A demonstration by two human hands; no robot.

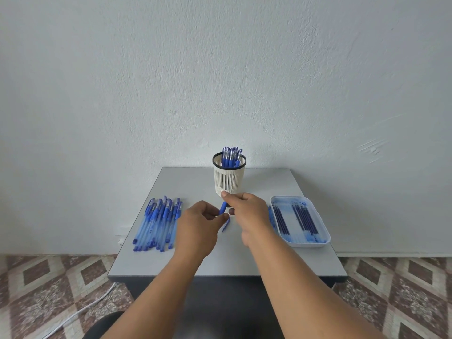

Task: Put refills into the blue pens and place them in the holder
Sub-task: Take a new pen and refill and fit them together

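Reaching both forearms out over the table [227,263], I am working in the middle of its grey top. My left hand [198,228] is curling its fingers toward the right one, thumb and fingertips pinching at something small by the lower end of a blue pen part [223,208]; what exactly is between them I cannot tell. My right hand [249,211] is pinching the upper end of that blue part between thumb and forefinger, with the other fingers curled in. Just under the hands a blue piece [225,225] is lying on the table, apart from either hand. To my left a heap of pens [159,221] is lying side by side, caps pointing away from me. To my right a tray [318,243], stained with blue ink, is holding dark refills [305,220] in two loose groups. Straight beyond my right hand the holder [229,177], a white slotted cup with a dark rim, is standing upright with several capped pens [231,156] sticking out of it. Behind it a pale wall is rising, and patterned tiles and a white cable are showing on the floor beside the table.
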